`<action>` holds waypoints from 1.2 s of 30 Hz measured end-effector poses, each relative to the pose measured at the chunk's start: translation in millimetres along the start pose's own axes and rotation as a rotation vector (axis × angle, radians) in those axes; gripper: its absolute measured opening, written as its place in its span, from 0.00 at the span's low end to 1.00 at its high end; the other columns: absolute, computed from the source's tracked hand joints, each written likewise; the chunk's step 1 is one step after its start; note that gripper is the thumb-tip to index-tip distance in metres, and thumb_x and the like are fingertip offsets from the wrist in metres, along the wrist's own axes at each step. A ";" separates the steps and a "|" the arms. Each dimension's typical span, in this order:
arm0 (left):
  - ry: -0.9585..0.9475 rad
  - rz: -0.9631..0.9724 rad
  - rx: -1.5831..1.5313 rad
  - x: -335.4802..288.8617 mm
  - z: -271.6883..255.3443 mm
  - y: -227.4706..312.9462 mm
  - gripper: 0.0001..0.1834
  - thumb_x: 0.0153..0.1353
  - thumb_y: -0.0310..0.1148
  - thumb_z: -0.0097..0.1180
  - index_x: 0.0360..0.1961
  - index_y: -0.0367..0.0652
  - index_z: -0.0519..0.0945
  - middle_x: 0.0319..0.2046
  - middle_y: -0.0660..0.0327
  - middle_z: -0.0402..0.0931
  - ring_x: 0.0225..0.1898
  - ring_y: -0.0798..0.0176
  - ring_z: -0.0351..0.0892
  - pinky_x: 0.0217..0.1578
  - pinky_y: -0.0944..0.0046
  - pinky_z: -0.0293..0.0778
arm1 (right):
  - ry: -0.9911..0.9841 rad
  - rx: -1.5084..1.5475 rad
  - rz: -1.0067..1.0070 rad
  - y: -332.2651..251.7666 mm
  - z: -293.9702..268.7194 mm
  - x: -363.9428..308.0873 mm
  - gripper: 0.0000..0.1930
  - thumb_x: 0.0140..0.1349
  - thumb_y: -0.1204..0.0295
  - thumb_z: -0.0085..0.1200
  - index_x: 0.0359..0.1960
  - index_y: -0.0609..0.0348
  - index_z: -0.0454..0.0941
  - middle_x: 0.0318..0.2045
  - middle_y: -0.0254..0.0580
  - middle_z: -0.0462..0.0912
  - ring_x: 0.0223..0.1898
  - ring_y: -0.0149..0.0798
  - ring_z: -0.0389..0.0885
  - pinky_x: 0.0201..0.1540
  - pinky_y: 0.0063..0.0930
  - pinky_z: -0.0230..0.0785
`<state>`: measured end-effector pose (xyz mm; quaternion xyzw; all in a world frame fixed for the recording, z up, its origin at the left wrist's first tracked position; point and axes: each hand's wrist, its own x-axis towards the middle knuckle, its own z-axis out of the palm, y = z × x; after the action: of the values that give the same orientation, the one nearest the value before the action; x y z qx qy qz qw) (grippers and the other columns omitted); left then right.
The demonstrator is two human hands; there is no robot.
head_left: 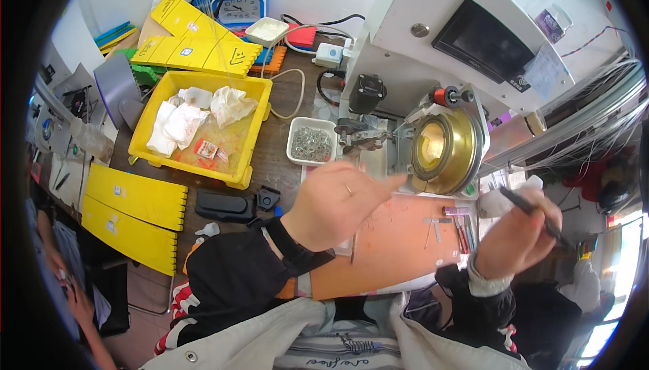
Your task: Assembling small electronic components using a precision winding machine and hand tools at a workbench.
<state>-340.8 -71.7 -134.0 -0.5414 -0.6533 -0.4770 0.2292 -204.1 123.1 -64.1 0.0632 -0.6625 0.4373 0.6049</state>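
Note:
My left hand [338, 204] reaches over the orange work mat with its index finger stretched toward the brass-coloured wheel [463, 150] of the machine. Its other fingers are curled in, and whatever they may hold is hidden. A thin ring sits on one finger. To the right, my right hand [517, 235] grips a slim dark pen-like tool [519, 201], raised off the mat and slanting across the fingers. Just beyond my left hand stands a small white tray [291, 145] of small clear or metallic pieces. A red thread spool [445, 96] is mounted above the wheel.
A yellow bin [233, 178] with crumpled tissues stands at left. Yellow toothed boards [135, 197] lie nearby, and a black case [224, 206] is beside my left wrist. Slim tools [464, 229] rest on the mat's right edge. Clear strands [574, 126] hang at right. Another person's hands [78, 299] show far left.

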 end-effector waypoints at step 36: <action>-0.201 -0.381 0.262 58.7 -100.5 -8.0 0.12 0.57 0.16 0.51 0.40 0.35 0.83 0.42 0.53 0.85 0.45 0.55 0.84 0.50 0.62 0.75 | -0.688 -1.142 0.567 26.5 -150.6 -56.2 0.07 0.67 0.71 0.49 0.39 0.59 0.78 0.31 0.53 0.83 0.35 0.57 0.82 0.37 0.47 0.73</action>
<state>-388.1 -130.2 -44.8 -0.4191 -0.8192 -0.3667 0.1372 -93.4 213.0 -142.8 -0.3027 -0.9313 0.1185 0.1643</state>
